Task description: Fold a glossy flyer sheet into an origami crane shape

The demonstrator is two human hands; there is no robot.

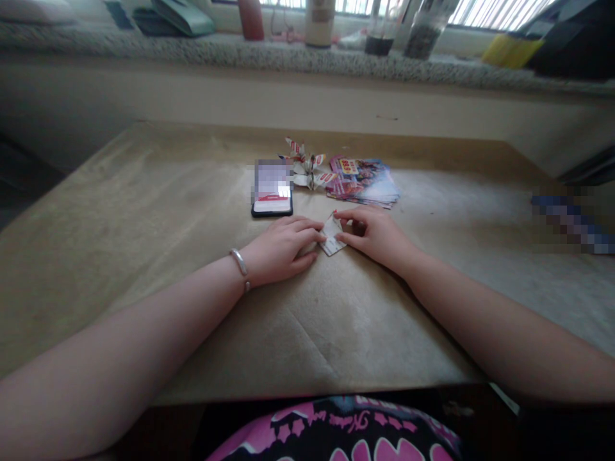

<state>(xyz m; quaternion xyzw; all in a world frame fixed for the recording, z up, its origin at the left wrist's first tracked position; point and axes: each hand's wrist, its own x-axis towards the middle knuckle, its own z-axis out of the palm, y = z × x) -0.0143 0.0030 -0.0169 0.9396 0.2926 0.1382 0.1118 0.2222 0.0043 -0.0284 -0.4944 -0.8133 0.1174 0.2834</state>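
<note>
A small piece of white printed paper [332, 235], folded into a diamond shape, lies flat on the table between my hands. My left hand [291, 246], with a silver bangle at the wrist, rests on the table with fingers stretched out. Its fingertips touch the paper's left edge, and its thumb lies apart from the paper. From the other side, my right hand [375, 232] grips the paper between thumb and forefinger, its other fingers curled. Just beyond are folded paper figures [311, 173] with pointed petal-like tips.
A phone [272, 192] with its screen lit lies left of the figures. Right of them is a fanned stack of colourful printed leaflets [362, 179]. The table [230, 346] has a tan cover. Bottles and jars stand on the stone windowsill [283, 56] behind.
</note>
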